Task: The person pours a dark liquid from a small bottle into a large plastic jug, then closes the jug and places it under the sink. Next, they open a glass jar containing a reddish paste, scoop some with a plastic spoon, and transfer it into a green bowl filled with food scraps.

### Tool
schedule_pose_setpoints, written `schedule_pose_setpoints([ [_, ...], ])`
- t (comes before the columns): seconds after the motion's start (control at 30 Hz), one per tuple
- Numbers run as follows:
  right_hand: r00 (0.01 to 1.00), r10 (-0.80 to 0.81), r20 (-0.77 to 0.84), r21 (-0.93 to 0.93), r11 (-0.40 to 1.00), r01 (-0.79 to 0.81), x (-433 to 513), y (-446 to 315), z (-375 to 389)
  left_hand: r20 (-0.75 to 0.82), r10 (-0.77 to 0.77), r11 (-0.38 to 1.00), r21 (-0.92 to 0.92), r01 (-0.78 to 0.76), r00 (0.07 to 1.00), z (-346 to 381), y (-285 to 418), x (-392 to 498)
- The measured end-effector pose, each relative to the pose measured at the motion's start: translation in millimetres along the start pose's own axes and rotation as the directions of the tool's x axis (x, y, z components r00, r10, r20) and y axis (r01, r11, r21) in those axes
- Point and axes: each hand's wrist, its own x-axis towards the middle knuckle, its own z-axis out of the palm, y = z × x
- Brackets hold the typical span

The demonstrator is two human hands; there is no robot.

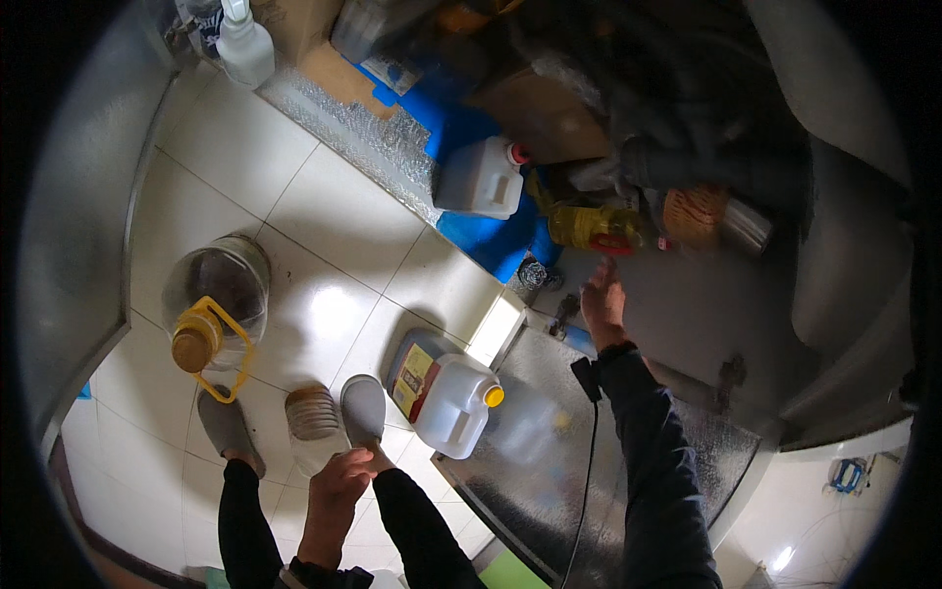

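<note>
My right hand (605,302) reaches into a dark open cabinet, its fingertips close below the red handle of a clear plastic bottle of yellow liquid (581,227) that lies on its side; whether they touch cannot be told. Low in the view, my left hand (340,482) hangs over the floor with bent fingers and no object visible in it. Just beyond it stands a ribbed clear plastic container (312,420) between my slippered feet. A white plastic jug with a yellow cap (456,405) stands on the tiles by the cabinet door. Another white jug with a red cap (482,177) stands at the cabinet's edge.
A large clear bottle with a yellow handle (243,280) stands on the floor at left. The cabinet door (537,456) hangs open at lower right. A white bottle (246,51) is at upper left. An orange-netted object (695,216) and a metal cylinder (745,224) lie deeper inside.
</note>
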Motion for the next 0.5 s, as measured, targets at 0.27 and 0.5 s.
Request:
schedule_pose_setpoints([
  [0.27, 0.983, -0.173, -0.055, -0.267, 0.952, 0.153, 125.5, -21.8, -1.8, -0.057, 0.009, 0.998, -0.069, -0.013, 0.998, 8.5, 1.5, 6.5],
  [0.5, 0.985, -0.125, 0.122, -0.614, 0.77, 0.174, 175.6, -54.6, -27.0, -0.074, -0.023, 0.999, 0.02, 0.025, 0.997, 21.3, 10.4, 15.7],
])
